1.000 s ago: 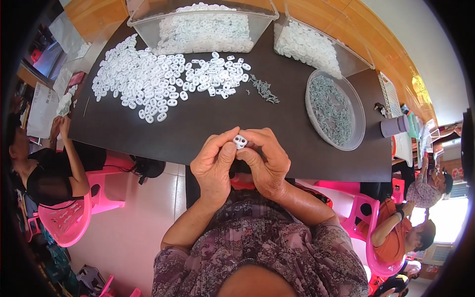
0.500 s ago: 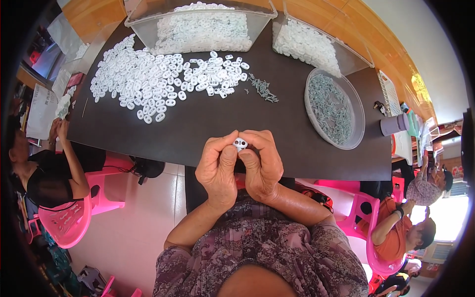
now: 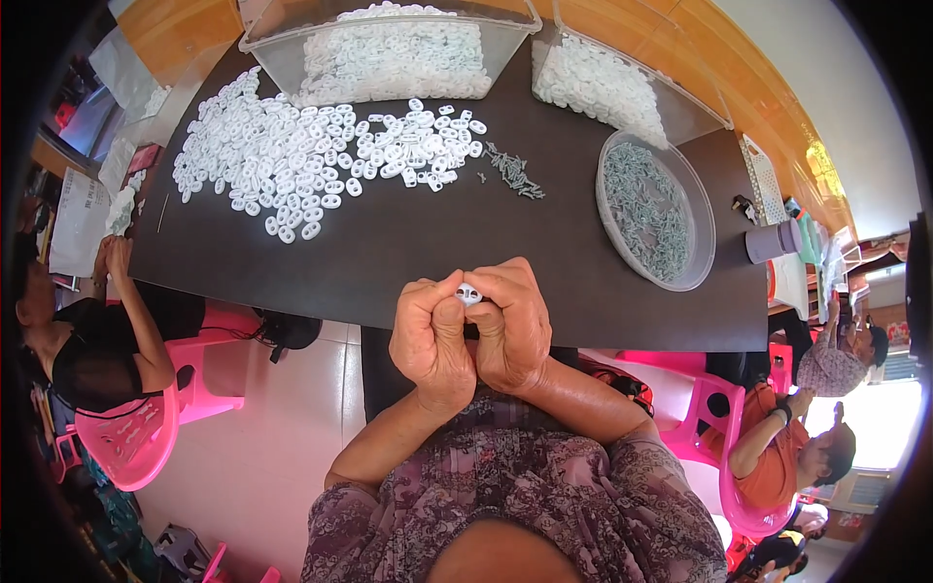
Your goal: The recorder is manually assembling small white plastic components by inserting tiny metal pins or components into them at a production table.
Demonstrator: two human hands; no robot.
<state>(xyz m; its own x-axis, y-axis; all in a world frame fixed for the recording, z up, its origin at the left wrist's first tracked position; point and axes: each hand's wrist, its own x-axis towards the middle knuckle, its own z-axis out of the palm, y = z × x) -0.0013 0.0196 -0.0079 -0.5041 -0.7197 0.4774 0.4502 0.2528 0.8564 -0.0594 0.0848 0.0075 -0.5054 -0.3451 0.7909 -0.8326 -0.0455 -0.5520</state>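
Observation:
A small white oval plastic piece with two dark holes (image 3: 468,293) is pinched between both my hands, just off the table's front edge. My left hand (image 3: 428,335) grips its left side with thumb and forefinger, the other fingers curled in. From the right, my right hand (image 3: 515,325) presses on it the same way, and the hands almost touch. Beyond them lie a large heap of white two-hole pieces (image 3: 267,146), a smaller heap of similar pieces (image 3: 423,146) and a little pile of grey screws (image 3: 513,170).
Two clear bins of white pieces (image 3: 389,95) (image 3: 671,102) stand along the back of the dark table (image 3: 389,262). A round clear tub (image 3: 702,228) at right holds many grey screws. A lilac cup (image 3: 773,243) stands at the right edge. People sit on pink chairs (image 3: 136,428) at both sides.
Both hands have drawn slightly closer together and tipped the white piece, so its holes look flatter. The piece sits a little lower in view.

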